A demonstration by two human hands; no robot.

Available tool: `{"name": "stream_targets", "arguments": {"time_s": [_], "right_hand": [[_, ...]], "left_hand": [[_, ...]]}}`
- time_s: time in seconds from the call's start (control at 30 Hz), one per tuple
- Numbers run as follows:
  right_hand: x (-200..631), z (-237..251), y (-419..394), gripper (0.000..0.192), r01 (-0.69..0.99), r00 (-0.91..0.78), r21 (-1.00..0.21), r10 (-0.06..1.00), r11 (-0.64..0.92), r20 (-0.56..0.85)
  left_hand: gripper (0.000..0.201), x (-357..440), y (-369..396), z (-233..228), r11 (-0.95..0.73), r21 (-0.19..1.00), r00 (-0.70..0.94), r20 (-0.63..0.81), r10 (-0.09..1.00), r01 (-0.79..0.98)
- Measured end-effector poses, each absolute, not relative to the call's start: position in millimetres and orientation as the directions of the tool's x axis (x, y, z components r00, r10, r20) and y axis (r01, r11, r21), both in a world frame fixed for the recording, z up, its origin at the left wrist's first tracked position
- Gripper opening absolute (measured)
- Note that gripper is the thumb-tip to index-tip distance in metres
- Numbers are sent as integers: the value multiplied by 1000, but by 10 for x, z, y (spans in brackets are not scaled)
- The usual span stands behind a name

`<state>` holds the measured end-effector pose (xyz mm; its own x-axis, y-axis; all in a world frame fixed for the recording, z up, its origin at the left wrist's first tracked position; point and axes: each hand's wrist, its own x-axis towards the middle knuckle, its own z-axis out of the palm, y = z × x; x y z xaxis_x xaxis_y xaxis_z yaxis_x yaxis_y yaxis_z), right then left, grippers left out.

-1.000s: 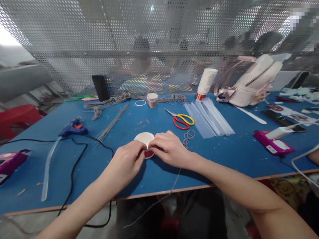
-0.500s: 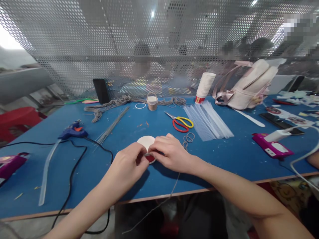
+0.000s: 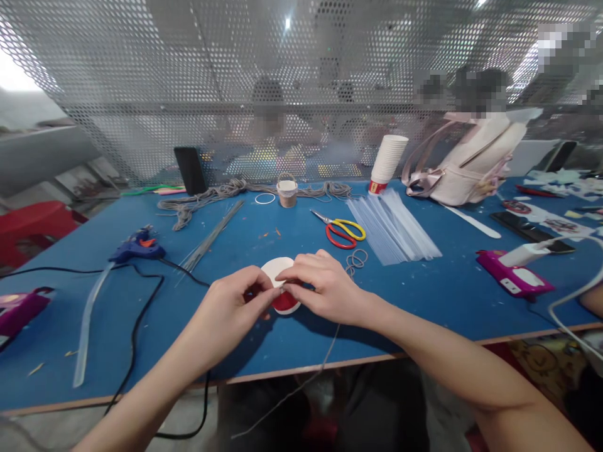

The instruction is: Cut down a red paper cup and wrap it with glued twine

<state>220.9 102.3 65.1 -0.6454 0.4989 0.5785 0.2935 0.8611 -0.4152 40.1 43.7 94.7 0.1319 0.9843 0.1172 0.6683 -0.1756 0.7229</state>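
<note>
Between my hands is a red-and-white paper cup [image 3: 285,305], its pale round mouth facing up. My right hand [image 3: 325,285] grips its near rim from the right, fingers over the edge and thumb at the wall. My left hand [image 3: 238,304] is pinched at the same spot, thumb and forefinger together; a bit of thin grey cord seems to be in them, mostly hidden by the fingertips. Grey cord [image 3: 325,363] trails from below my right hand over the table edge. A loose coil of it [image 3: 357,260] lies beyond my right wrist.
Scissors [image 3: 342,231] with red and yellow handles lie ahead, beside clear plastic strips [image 3: 393,229]. Behind stand a cord-wrapped cup [image 3: 287,196] and stacked paper cups [image 3: 390,160]. A blue glue gun [image 3: 139,247] with black cable lies left; a purple power strip [image 3: 516,276] lies right.
My left fingers have straightened and drawn back slightly, so more of the cup's red wall shows. The cup has shifted a little to the right.
</note>
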Motion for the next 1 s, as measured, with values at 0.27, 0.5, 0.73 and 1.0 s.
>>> {"name": "stream_targets", "arguments": {"time_s": [0.27,0.5,0.73,1.0], "right_hand": [[2219,648,1036,7,245,-591,-514,547,822,593],[2249,691,1041,10,244,-602,-494,529,835,597],[2265,691,1060,10,248,-601,-490,529,836,599],[2277,699,1067,10,260,-589,-538,573,802,570]], "left_hand": [[18,422,426,929,-91,861,51,76,996,500],[17,388,420,932,-166,834,140,107,984,527],[17,393,422,945,-138,855,127,85,988,499],[17,382,405,963,-76,881,104,31,994,467]]}}
